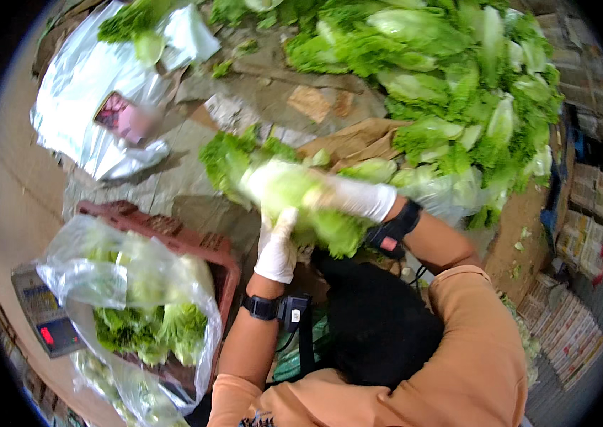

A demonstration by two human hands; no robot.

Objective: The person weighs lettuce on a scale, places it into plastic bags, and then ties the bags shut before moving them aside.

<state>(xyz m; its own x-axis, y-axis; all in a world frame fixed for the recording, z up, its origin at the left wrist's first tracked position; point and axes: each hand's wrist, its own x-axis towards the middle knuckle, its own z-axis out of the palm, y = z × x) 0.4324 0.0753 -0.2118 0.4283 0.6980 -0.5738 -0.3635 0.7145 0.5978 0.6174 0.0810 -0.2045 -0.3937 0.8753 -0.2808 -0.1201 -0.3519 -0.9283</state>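
Note:
A green leafy lettuce head (293, 187), blurred by motion, is held in front of me between both hands. My left hand (277, 243), in a white glove, grips it from below and the near side. From the right, my right hand (357, 196), also white-gloved, has its fingers around the pale stem side. The fingertips are too blurred to make out. More lettuce leaves (227, 160) stick out past the far left side of the held head. A large heap of lettuce (440, 80) lies beyond and to the right of my right hand.
To the left, a clear plastic bag (85, 267) with lettuce (181, 328) sits in a reddish-brown plastic crate (229, 261). A digital scale (40, 309) stands beside it. White plastic bags (72, 91) lie far left under a small pink printed item (120, 115). Printed paper stacks (568, 331) stand right.

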